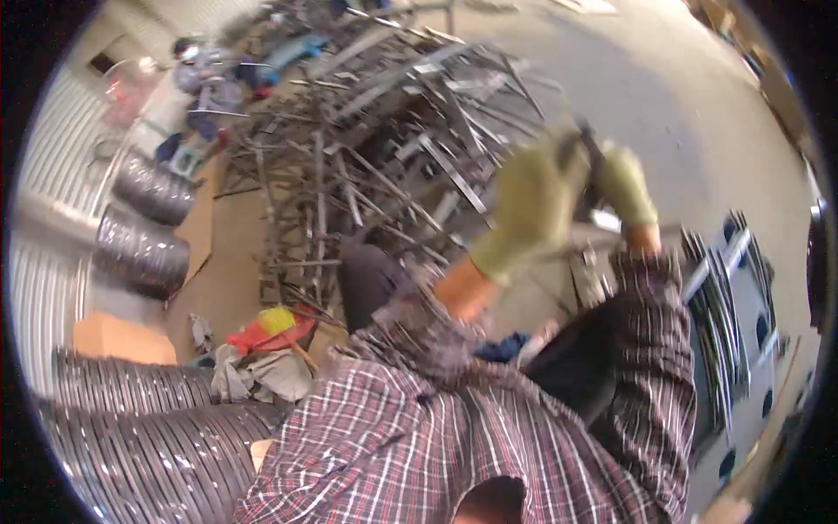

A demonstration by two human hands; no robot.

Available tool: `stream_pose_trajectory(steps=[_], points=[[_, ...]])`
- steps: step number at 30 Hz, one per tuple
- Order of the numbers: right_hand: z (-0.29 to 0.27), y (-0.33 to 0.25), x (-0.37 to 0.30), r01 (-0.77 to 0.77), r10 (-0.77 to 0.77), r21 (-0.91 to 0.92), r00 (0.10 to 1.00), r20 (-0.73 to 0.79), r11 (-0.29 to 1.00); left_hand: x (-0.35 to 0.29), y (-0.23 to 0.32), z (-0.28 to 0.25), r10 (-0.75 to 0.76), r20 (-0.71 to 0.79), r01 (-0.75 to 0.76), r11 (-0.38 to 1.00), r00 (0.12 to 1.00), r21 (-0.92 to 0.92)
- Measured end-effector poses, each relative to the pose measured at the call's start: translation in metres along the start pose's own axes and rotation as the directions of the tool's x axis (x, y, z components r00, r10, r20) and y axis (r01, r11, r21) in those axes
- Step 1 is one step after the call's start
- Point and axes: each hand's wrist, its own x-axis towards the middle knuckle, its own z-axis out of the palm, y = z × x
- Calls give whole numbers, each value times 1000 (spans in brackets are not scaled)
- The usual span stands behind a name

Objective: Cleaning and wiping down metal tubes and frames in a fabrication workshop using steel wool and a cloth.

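Note:
Both my hands wear pale yellow-green work gloves and are raised in front of me, right of the middle. My left hand (534, 194) is closed and smeared by motion. Close beside it, my right hand (626, 185) has its fingers curled in. Between the two gloves is a dark, elongated thing (593, 153) that both hands grip; blur hides its kind. Beyond my left hand rises a large tangled heap of metal frames and bars (410, 148).
Coils of dark banded strip (148, 437) lie at the lower left, with more coils (144, 249) farther back. Near them are a red cloth (271, 334) and a grey cloth (262, 374). Flat dark panels (720, 306) stand at the right. Another person (209, 83) is at the far left.

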Motion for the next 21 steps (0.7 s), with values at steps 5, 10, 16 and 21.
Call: stream_pose_trajectory(steps=[5, 10, 16, 21], points=[[-73, -6, -25, 296, 689, 850, 498, -527, 437, 43, -45, 7, -235, 22, 229, 912, 972, -339], [5, -91, 3, 160, 582, 680, 402, -707, 716, 72, -59, 21, -211, 104, 229, 949, 972, -219], [12, -136, 26, 435, 492, 695, 496, -716, 572, 91, -101, -5, -338, -5, 285, 801, 941, -527], [32, -120, 32, 313, 597, 870, 635, -490, 382, 102, -126, -22, -379, 68, 377, 850, 923, -369]])
